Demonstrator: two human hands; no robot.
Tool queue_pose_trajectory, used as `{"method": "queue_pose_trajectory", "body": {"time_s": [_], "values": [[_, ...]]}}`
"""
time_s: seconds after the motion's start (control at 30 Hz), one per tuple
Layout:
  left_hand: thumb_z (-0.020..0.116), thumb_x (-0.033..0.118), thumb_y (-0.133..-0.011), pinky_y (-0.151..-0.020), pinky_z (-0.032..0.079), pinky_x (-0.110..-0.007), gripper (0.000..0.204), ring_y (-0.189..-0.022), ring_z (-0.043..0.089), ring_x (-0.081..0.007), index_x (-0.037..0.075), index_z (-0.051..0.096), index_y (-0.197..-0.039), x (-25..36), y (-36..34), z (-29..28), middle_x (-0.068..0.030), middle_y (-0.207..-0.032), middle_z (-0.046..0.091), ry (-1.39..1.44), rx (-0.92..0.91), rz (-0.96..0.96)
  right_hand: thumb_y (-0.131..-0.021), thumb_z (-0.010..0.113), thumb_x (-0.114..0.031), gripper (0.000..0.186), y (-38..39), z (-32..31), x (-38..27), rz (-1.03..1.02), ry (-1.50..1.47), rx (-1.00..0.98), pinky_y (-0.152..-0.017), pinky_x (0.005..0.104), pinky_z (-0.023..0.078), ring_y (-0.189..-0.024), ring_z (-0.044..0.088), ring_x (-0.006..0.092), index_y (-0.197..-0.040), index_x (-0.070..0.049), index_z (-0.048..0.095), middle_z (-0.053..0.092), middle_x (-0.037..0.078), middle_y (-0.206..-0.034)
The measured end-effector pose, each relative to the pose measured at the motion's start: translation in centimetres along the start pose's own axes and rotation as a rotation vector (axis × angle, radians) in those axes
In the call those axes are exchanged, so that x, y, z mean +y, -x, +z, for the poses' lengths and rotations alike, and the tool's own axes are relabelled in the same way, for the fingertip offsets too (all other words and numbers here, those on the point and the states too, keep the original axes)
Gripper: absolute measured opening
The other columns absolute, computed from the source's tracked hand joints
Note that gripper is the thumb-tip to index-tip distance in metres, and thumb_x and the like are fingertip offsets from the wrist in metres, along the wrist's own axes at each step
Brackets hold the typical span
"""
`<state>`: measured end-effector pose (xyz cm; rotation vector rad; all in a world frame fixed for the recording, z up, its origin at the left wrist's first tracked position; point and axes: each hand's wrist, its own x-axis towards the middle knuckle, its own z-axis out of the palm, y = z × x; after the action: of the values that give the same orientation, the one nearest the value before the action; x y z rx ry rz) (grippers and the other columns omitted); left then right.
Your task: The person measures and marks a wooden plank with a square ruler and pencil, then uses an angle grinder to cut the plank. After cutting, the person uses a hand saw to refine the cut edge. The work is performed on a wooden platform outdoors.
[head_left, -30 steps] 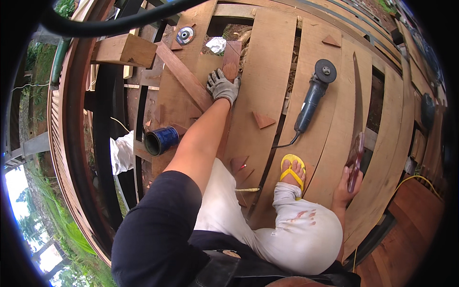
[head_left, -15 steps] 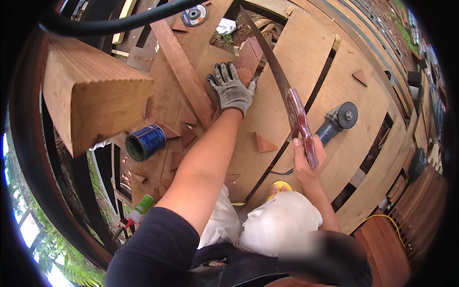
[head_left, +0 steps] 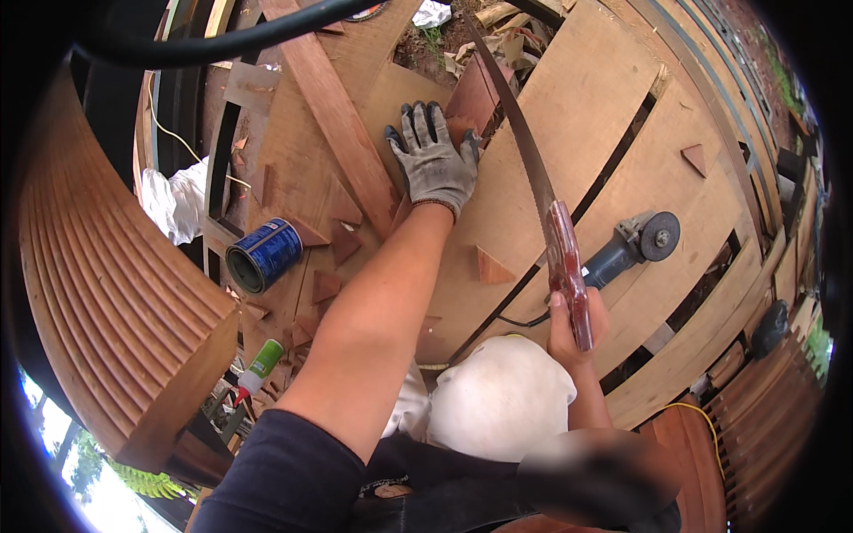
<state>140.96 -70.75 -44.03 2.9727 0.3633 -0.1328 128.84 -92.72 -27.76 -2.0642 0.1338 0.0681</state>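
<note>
My left hand (head_left: 435,164), in a grey work glove with dark fingertips, lies flat with its fingers spread. It presses on a reddish-brown wooden board (head_left: 474,96), whose far end shows beyond the fingers. My bare right hand (head_left: 577,322) is wrapped round the glossy red-brown handle of a hand saw (head_left: 533,169). The long blade slants away to the upper left, along the right side of the board. Whether its teeth touch the wood, I cannot tell. A long wooden strip (head_left: 333,111) lies left of my gloved hand.
An angle grinder (head_left: 635,249) rests right of the saw. To the left are a blue tin (head_left: 265,255), a green-and-white bottle (head_left: 260,369) and a large grooved timber (head_left: 115,284). Triangular offcuts (head_left: 491,266) are scattered about. Dark gaps (head_left: 617,160) run between the plywood sheets.
The saw and my right hand have come slightly nearer to me. My left hand keeps its place on the board. The whole view has shifted, bringing more of the grooved timber into sight.
</note>
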Motion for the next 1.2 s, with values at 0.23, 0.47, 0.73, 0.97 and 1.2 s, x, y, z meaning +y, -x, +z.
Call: {"method": "queue_pose_trajectory", "body": {"time_s": [0.23,0.47,0.73,0.97,1.2], "values": [[0.051,0.046,-0.096,-0.124,0.003,-0.059,0.078,-0.154,0.016,-0.0390,-0.001,0.030,-0.156,0.0,-0.1,0.1,-0.0238,-0.162,0.027,-0.002,0.026,0.013,-0.087,0.071,0.002,0.007,-1.4,0.7,0.8,-0.005,0.033,-0.044,-0.051,0.0288,0.043,-0.052,0.057,0.0132,-0.089,0.000,0.064,0.061,0.006,-0.064],[0.052,0.045,-0.096,-0.124,0.003,-0.059,0.079,-0.155,0.014,-0.0386,0.000,0.029,-0.157,0.0,-0.1,0.0,-0.0231,-0.163,0.026,0.010,0.029,0.010,-0.087,0.071,0.001,0.009,-2.3,1.3,0.3,-0.023,0.031,-0.020,-0.051,0.0279,0.043,-0.050,0.056,0.0133,-0.085,-0.001,0.063,0.059,0.005,-0.061],[0.051,0.044,-0.096,-0.124,0.003,-0.059,0.080,-0.155,0.013,-0.0384,0.000,0.026,-0.158,-0.3,0.1,0.2,-0.0227,-0.164,0.023,-0.009,0.005,0.021,-0.086,0.072,-0.001,0.011,-1.2,0.1,-0.7,0.042,0.073,-0.025,-0.050,0.0287,0.042,-0.049,0.052,0.0136,-0.083,-0.002,0.061,0.055,0.006,-0.059],[0.051,0.043,-0.095,-0.124,0.003,-0.061,0.079,-0.155,0.013,-0.0392,0.000,0.027,-0.157,0.2,0.0,0.2,-0.0227,-0.164,0.022,0.077,0.008,0.041,-0.086,0.071,-0.001,0.008,-7.3,3.8,-0.4,0.092,-0.089,-0.019,-0.051,0.0298,0.044,-0.051,0.052,0.0125,-0.088,-0.002,0.063,0.054,0.007,-0.061],[0.053,0.042,-0.094,-0.124,0.002,-0.060,0.081,-0.156,0.012,-0.0387,0.001,0.026,-0.158,-0.1,0.1,0.2,-0.0221,-0.165,0.022,0.007,-0.007,0.036,-0.085,0.071,-0.002,0.008,0.2,-1.8,-2.0,0.030,0.214,-0.040,-0.053,0.0289,0.044,-0.055,0.054,0.0113,-0.089,-0.003,0.064,0.056,0.007,-0.063]]}}
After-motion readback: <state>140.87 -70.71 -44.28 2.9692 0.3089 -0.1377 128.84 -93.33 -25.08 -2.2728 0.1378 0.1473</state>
